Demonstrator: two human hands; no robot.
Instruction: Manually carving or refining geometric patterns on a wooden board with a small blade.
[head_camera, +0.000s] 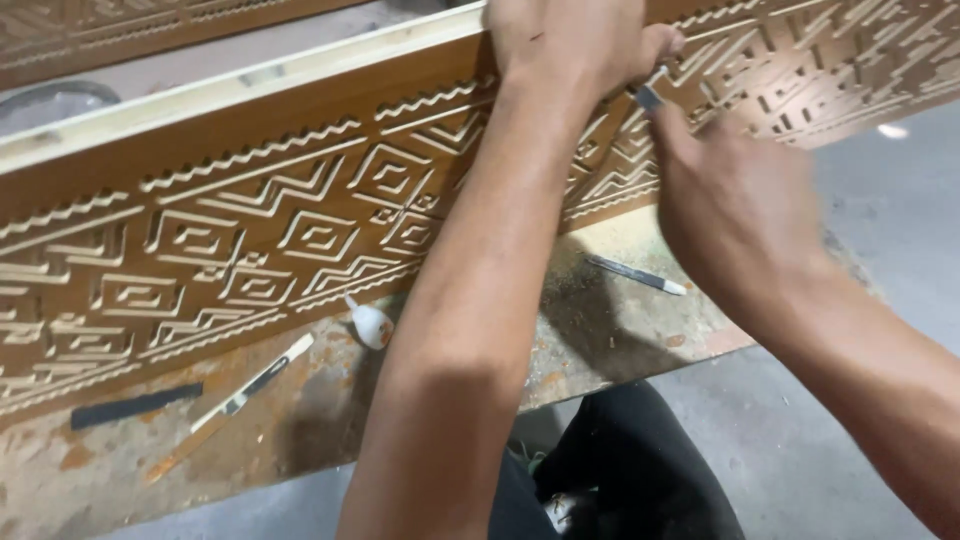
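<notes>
Leaning against the worn counter (620, 340), the brown carved wooden panel with geometric relief (250, 230) sits under both hands: left hand (570, 45) presses its top edge, right hand (735, 200) pinches a small metal blade (648, 97) against the carving.

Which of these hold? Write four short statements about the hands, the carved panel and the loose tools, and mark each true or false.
1. Both hands work at the carved wooden panel. True.
2. The right hand holds a hammer. False: it holds a small thin tool.
3. The left hand lies flat on the workbench. False: it presses on the panel.
4. A dark flat strip lies on the workbench. True.
</notes>
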